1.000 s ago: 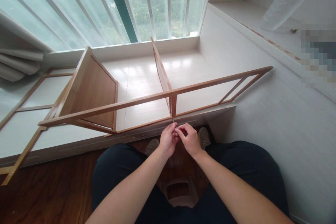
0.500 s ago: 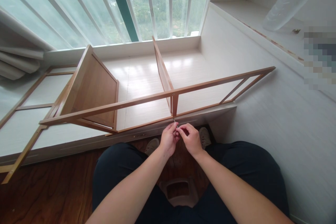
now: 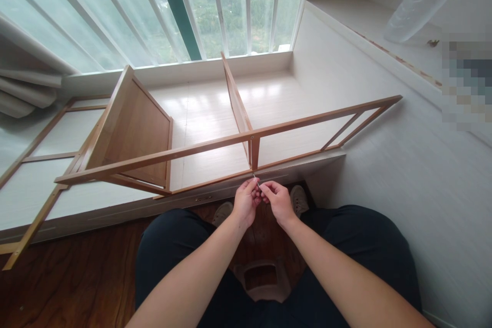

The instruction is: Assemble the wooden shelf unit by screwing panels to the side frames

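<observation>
Close together, in front of the lower rail of a brown wooden frame [image 3: 200, 151], both hands pinch a thin metal rod that looks like a hex key [image 3: 258, 184]. Its tip points at the foot of the frame's middle upright [image 3: 254, 154]. My left hand [image 3: 246, 200] is closed around its upper part, thumb and fingertips together. On the lower end, my right hand [image 3: 277, 201] has its thumb and forefinger closed. Fingers hide most of the rod. Behind the middle upright stands a narrow wooden panel [image 3: 236, 97]; a wider panel [image 3: 134, 128] joins the frame's left part.
The frame stands along the edge of a white window ledge [image 3: 203, 107]. Another slatted wooden frame [image 3: 49, 156] lies at left, near a grey curtain [image 3: 26, 77]. A white wall panel [image 3: 384, 164] bounds the right. Below are my knees and a plastic stool [image 3: 269, 287].
My right hand's fingers have shifted slightly around the rod's lower end, and its knuckles sit flatter. My left hand stays nearly in place. The wooden frame has not visibly moved.
</observation>
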Available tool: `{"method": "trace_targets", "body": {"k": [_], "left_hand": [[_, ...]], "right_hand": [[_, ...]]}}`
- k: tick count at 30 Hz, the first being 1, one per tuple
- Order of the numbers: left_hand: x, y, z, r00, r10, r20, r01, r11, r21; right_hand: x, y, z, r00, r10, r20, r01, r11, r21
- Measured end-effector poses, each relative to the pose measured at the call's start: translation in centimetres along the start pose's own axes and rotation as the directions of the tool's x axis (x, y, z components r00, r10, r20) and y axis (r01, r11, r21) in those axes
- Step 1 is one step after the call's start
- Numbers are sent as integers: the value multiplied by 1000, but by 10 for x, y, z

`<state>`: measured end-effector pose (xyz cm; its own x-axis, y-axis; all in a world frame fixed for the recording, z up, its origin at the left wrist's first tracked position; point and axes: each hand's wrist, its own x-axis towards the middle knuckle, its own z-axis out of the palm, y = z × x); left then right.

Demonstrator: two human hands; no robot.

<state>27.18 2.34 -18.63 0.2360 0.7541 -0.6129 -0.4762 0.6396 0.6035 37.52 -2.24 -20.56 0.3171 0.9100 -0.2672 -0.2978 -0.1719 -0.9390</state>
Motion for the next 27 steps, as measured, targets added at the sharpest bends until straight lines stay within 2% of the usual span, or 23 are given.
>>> {"method": "trace_targets", "body": {"k": [1, 3, 5, 7, 10, 19, 21, 23, 25, 27], "left_hand": [[0, 1, 1, 1000, 6, 4, -6, 1000, 13], [-1, 3, 2, 1000, 17, 9, -18, 999, 40], [-1, 4, 2, 1000, 28, 8, -29, 998, 62], [-1, 6, 3, 999, 38, 6, -38, 996, 80], [0, 6, 3, 999, 44, 13, -45, 994, 102], [-2, 3, 3, 998, 54, 29, -57, 989, 133], [-2, 3, 4, 998, 55, 30, -58, 990, 130], [-3, 2, 4, 998, 56, 23, -58, 991, 124], [-3, 2, 5, 999, 53, 8, -54, 992, 115], [-3, 2, 5, 999, 50, -12, -49, 993, 105]], "right_hand": [[1, 2, 0, 993, 109, 35, -113, 985, 128], [4, 3, -1, 943, 297, 149, -330, 889, 319], [5, 1, -3, 880, 405, 250, -475, 785, 399], [6, -2, -3, 844, 446, 296, -535, 735, 417], [5, -6, -2, 834, 460, 304, -550, 728, 409], [0, -6, 0, 886, 385, 258, -456, 821, 342], [-1, -5, 0, 934, 307, 183, -349, 893, 284], [-1, -4, -1, 981, 178, 78, -189, 969, 157], [-1, -4, -1, 999, 42, 14, -42, 999, -1], [-2, -6, -2, 997, -71, 5, 71, 988, -139]]}}
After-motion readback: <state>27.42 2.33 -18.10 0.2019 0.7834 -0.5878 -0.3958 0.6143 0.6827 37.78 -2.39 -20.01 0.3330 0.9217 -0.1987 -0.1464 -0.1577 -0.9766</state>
